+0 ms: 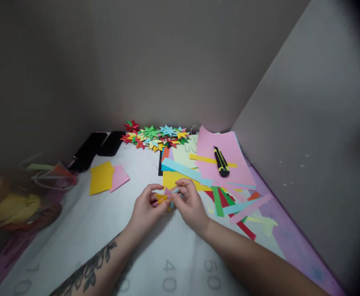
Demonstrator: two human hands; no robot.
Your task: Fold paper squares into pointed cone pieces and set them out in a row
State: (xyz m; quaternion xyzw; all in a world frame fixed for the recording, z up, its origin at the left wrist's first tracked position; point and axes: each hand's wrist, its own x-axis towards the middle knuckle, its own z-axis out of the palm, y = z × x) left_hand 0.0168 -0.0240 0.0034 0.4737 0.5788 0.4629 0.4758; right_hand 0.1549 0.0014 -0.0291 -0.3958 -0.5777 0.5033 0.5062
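Both hands, left hand (pixel 147 206) and right hand (pixel 190 204), pinch a small folded paper piece (pixel 167 197) above the bench (pixel 106 224), its long axis crosswise between them. Paper strips (pixel 231 205) lie just right; paper stars (pixel 155 137) beyond.

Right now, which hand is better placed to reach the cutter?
Probably the right hand: the cutter lies on the pink sheet on its side, though it and the left hand pinch the folded paper.
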